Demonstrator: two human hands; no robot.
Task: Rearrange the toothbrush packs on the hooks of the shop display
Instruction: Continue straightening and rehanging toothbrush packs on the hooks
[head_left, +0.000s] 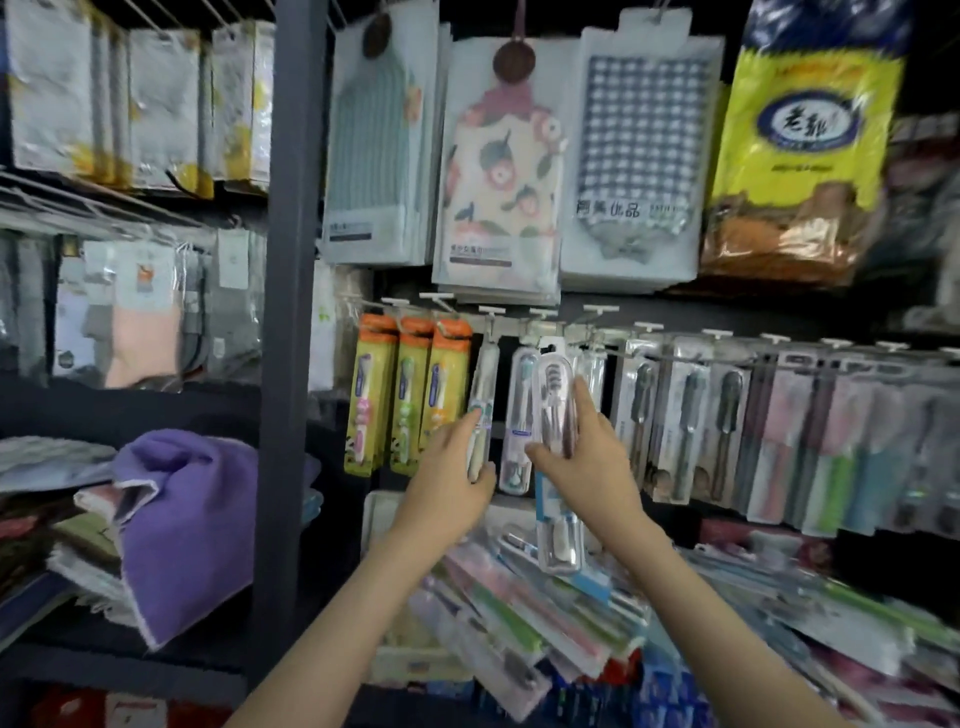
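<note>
Toothbrush packs (519, 613) lie heaped nearest you. Your right hand (587, 457) pinches a clear pack (556, 389) upright, and your left hand (452, 478) grips a hanging pack (485, 374) on the hooks (545, 314) behind.

There's orange-topped yellow toothbrush packs (400, 395), a whitish pack (480, 384) with teal print, a clear pack (556, 410) showing grey bristles, a blue-and-white checked cloth (641, 140), a cream floral cloth (501, 171), a pale green striped cloth (371, 130), a yellow bag (800, 130), a purple towel (192, 514).
</note>
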